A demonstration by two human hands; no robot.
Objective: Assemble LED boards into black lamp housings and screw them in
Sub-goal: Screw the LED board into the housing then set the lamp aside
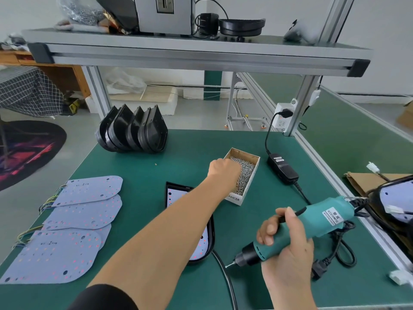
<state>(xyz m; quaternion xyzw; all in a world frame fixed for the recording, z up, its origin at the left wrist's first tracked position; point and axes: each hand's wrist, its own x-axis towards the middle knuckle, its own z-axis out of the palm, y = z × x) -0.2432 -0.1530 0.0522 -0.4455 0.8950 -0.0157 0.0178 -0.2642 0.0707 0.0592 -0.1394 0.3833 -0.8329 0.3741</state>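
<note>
Screws [245,173] are pinched by the left hand [223,170]; the electric screwdriver [297,231] is gripped by the right hand [288,249]; screws may be spilled onto the worktop [178,159].

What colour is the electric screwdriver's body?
Teal, with a black nose; the head view shows the electric screwdriver held in the right hand.

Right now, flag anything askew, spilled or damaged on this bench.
Nothing is spilled or broken. One small speck lies loose on the green mat, and the empty black housings lean in an uneven row.
</note>
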